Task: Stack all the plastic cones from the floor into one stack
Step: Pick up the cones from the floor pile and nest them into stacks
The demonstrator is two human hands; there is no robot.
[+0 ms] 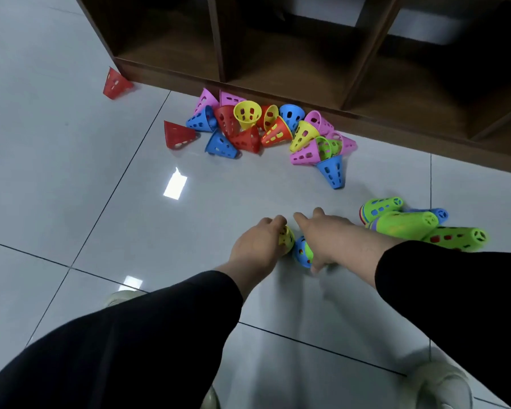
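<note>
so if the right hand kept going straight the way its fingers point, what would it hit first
Bare floor tile first. The right hand points up-left, so further on it would probably meet the loose cone pile, near the red cone; depth is unclear.

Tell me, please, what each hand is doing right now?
Left hand: grips a yellow cone.
Right hand: holds a blue cone, index finger extended.

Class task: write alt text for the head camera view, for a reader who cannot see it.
Left hand grips a yellow cone; right hand holds a blue cone beside it. A colourful cone pile lies by a wooden shelf.
</note>
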